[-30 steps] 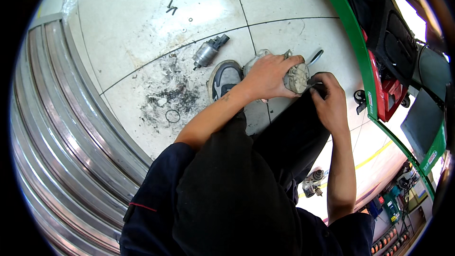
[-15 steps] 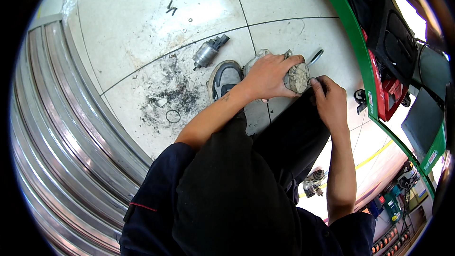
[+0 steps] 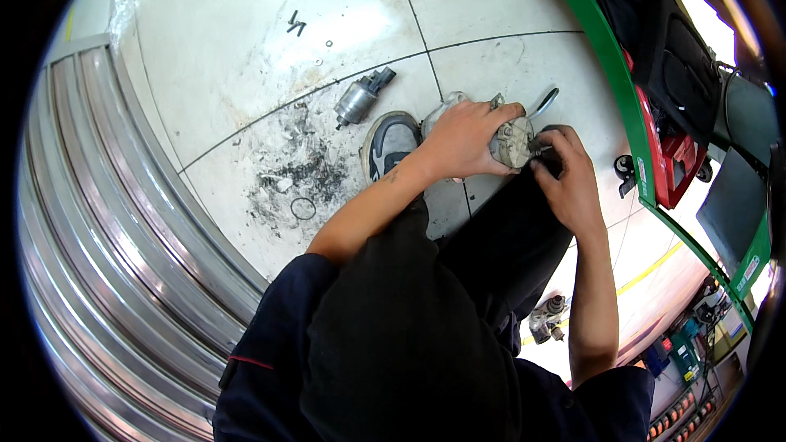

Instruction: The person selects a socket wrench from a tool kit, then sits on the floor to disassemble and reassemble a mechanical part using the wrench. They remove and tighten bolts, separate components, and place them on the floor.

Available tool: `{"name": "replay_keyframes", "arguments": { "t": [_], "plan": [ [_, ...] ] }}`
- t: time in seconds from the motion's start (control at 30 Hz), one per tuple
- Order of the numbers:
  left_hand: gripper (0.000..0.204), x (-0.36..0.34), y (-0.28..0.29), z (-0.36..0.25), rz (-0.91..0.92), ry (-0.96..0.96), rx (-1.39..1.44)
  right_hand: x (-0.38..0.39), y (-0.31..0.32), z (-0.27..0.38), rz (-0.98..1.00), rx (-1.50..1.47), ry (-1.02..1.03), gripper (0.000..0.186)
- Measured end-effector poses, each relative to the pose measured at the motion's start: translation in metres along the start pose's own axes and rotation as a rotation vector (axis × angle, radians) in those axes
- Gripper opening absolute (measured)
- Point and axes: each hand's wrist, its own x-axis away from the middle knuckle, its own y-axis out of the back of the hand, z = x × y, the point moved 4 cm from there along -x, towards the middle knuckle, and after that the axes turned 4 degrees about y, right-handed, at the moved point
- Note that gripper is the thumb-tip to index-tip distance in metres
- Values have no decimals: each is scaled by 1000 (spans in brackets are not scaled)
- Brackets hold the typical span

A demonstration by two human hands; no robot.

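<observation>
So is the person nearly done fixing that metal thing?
Hard to say. One cylindrical part already lies apart on the floor beside a rubber ring. The left hand grips the grey metal housing while the right hand works at its end. How much remains can't be seen.
</observation>
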Motion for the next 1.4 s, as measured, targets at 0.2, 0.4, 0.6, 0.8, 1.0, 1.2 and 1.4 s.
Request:
{"name": "replay_keyframes", "arguments": {
  "t": [0.2,0.4,0.6,0.8,1.0,1.2,1.4],
  "plan": [
    [75,-5,7,2,-30,29,83,5,0,-12,109,-52,-412,23],
    [75,-5,3,0,-17,7,43,5,-7,-16,72,53,-415,24],
    [80,-3,0,-2,-17,-49,-17,3,1,-12,-72,114,124,15],
    [82,-1,-4,0,-12,-50,-33,0,4,-7,-12,-41,-490,21],
    [82,0,-2,-1,-5,-53,-17,5,2,-4,3,89,-160,24],
    [78,1,-3,0,-3,-28,-17,-1,3,-8,64,23,-437,24],
    [83,0,-3,0,-9,-51,-22,4,5,-4,38,58,-320,24]
  ]
}}
